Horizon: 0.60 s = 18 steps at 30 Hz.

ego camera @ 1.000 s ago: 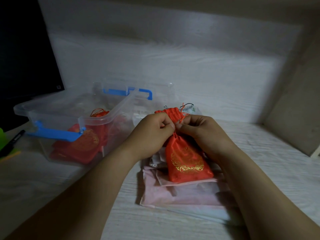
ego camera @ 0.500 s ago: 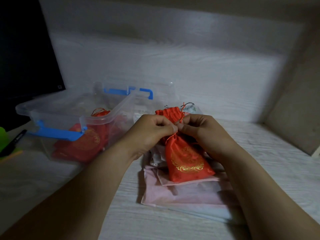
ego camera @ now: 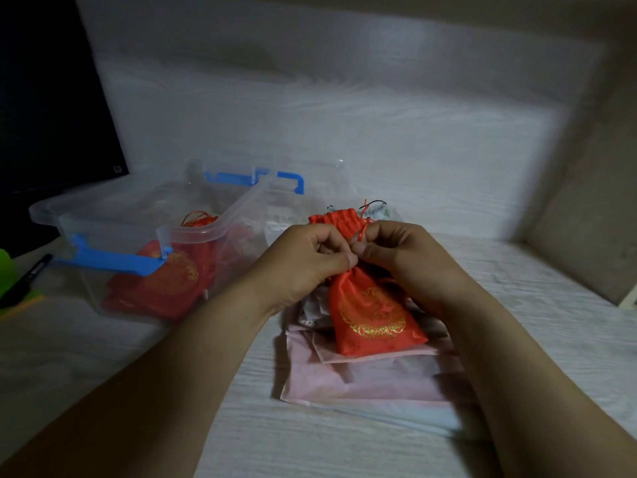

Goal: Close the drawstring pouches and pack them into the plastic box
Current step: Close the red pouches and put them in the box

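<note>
Red satin pouches (ego camera: 165, 284) lie packed in the clear blue-latched plastic box (ego camera: 206, 232); left hand (ego camera: 310, 260) and right hand (ego camera: 403, 257) pinch the drawstring (ego camera: 362, 232) of a gold-printed red pouch (ego camera: 372, 312); pale pink pouches (ego camera: 362, 384) beneath appear outstanding.

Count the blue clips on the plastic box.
2. The near clip is on the box's left end, toward the camera; the far clip is on its opposite end, by the wall. Others may be hidden.

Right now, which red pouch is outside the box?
The pouch that both the left hand and right hand pinch at its neck, above the pink sheets. The other red pouches lie inside the clear box.
</note>
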Available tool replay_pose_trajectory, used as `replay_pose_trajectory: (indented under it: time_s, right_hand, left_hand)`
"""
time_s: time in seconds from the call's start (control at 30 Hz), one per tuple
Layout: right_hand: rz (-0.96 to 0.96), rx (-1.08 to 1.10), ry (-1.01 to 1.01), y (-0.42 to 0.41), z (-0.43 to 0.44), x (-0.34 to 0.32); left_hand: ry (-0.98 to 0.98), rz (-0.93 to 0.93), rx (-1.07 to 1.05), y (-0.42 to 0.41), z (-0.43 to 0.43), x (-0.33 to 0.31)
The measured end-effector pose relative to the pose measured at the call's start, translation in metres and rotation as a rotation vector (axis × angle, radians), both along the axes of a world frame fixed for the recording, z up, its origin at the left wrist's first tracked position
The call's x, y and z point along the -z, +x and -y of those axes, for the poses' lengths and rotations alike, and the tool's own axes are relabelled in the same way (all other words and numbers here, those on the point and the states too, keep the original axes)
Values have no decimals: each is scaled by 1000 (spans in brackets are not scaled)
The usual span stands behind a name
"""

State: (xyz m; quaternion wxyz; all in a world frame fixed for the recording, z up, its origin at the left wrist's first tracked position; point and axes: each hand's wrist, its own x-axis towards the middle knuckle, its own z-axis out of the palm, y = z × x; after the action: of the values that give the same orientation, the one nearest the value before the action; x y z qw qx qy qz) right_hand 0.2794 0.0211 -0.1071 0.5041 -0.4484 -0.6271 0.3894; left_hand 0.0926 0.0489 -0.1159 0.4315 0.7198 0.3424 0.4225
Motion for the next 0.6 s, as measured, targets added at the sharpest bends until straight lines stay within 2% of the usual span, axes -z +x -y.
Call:
replay_pose_trajectory:
  time_s: [0.4,0.6]
  right_hand:
    - [-5,-23,-1,1,3,-2]
    - [12,-52,7,5,4,-3]
  left_hand:
    - [-44,34,47,0,0,1]
    - [52,17,37,2,-1,2]
